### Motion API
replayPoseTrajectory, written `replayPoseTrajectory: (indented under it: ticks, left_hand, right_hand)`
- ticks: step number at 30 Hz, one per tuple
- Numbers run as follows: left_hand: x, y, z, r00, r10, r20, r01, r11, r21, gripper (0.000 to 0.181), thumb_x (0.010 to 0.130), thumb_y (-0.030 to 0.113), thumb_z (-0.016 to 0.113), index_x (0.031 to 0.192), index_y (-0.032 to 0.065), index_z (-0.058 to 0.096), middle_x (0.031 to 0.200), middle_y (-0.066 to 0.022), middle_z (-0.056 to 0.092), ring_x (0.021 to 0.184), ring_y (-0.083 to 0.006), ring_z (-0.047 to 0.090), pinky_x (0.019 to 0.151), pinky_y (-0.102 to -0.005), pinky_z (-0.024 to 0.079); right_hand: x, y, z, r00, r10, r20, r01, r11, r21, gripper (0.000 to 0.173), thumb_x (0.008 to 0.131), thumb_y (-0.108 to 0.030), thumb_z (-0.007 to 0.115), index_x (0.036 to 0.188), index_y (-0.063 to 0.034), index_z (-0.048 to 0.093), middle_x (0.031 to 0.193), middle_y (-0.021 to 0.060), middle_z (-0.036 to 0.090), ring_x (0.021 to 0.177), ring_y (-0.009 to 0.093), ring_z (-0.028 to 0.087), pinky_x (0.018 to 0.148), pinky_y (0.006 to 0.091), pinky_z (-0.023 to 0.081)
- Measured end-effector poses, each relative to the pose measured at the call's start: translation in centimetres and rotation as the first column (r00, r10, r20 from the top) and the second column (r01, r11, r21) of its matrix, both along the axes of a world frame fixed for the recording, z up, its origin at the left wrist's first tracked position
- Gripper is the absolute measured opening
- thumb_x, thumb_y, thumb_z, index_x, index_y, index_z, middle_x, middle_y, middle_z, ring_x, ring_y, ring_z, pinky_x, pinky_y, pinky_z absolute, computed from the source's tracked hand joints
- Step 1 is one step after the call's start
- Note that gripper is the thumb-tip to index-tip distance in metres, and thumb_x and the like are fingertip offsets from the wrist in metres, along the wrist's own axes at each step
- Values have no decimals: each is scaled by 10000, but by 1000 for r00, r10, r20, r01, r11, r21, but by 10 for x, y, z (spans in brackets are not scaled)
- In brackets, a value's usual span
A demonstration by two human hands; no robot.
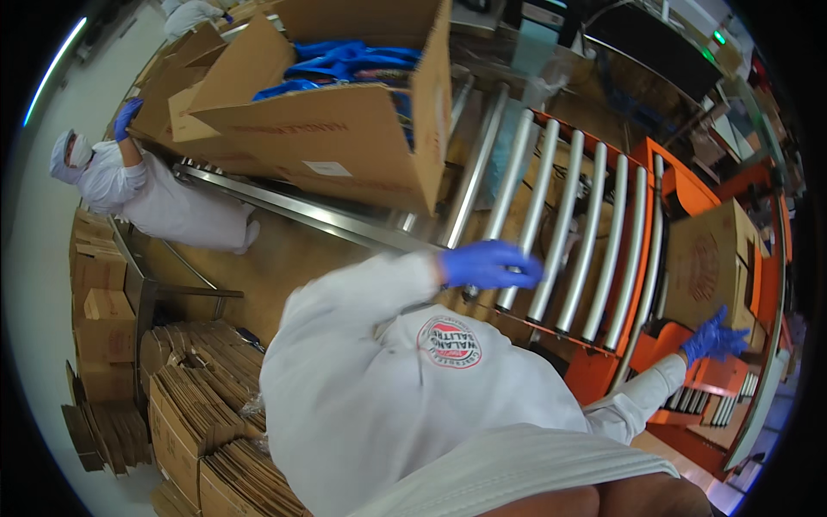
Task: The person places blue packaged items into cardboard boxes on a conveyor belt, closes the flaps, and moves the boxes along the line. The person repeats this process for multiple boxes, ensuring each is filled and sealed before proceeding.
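My left hand [492, 265], in a blue glove, hovers over the near ends of the metal rollers [541, 194] and holds nothing. My right hand [716, 341], gloved too, has its fingers spread beside the lower edge of a carton [703, 268] standing in an orange machine [597, 375]; whether it touches the carton cannot be told. An open carton [310, 152] with raised flaps stands on the conveyor at the upper left of my left hand. Blue plastic packages [352, 59] lie inside it.
A co-worker [174, 200] in white stands by more open cartons at the left, and another person [190, 16] is farther back. Stacks of flattened cartons [174, 420] stand at the lower left. A steel conveyor rail [310, 213] runs leftward. A metal table [139, 284] holds cartons.
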State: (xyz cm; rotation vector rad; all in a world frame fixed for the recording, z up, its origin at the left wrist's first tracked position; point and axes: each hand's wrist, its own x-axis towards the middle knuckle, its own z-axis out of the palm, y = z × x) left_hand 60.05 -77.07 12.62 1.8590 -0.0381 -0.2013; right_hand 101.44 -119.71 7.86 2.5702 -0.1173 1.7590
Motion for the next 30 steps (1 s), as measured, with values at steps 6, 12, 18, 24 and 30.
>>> replayPoseTrajectory:
  ticks: [6, 12, 18, 24, 30]
  left_hand:
    - [-280, 170, -82, -362, 923, 129, -876, -289, -386, 333, 972, 285, 475, 1199, 54, 553, 1050, -70, 641, 973, -200, 600, 863, -369, 491]
    - [-297, 270, -73, -24, 991, -133, -800, -98, -591, 366, 983, 315, 453, 1250, 74, 523, 1164, -78, 572, 1086, -195, 542, 936, -341, 451]
    - [-243, 269, -107, -345, 919, 189, -894, -261, -365, 380, 978, 371, 468, 1236, 96, 521, 1214, -46, 541, 1145, -166, 491, 959, -338, 406]
    - [-222, 216, -108, -307, 936, -172, -654, -339, -676, 422, 933, 475, 484, 1202, 159, 559, 1139, -8, 596, 983, -156, 534, 891, -323, 394]
    - [-211, 140, -53, -62, 997, 54, -921, -37, -387, 566, 936, 527, 440, 1309, 105, 492, 1254, -46, 555, 1089, -171, 510, 940, -360, 387]
  right_hand:
    - [-28, 211, -32, 944, 316, 99, -287, 631, 721, 702, 871, -529, 585, 1343, -20, 478, 1357, 214, 468, 1194, 439, 483, 837, 580, 470]
    - [-254, 584, 26, -299, 879, -371, -854, -73, 515, 717, 879, -538, 565, 1365, -24, 450, 1392, 209, 429, 1240, 419, 433, 894, 569, 423]
    - [-276, 621, 25, -227, 855, -466, -922, -34, 387, 732, 886, -548, 545, 1387, -29, 421, 1427, 203, 389, 1286, 400, 384, 952, 557, 375]
    - [-271, 562, 45, -410, 745, -526, -903, -254, 346, 747, 893, -557, 525, 1410, -34, 393, 1462, 197, 350, 1332, 380, 334, 1009, 545, 327]
    - [-272, 479, 100, -375, 492, -786, -910, -357, 211, 763, 900, -566, 504, 1432, -38, 365, 1497, 192, 310, 1379, 360, 285, 1067, 534, 280]
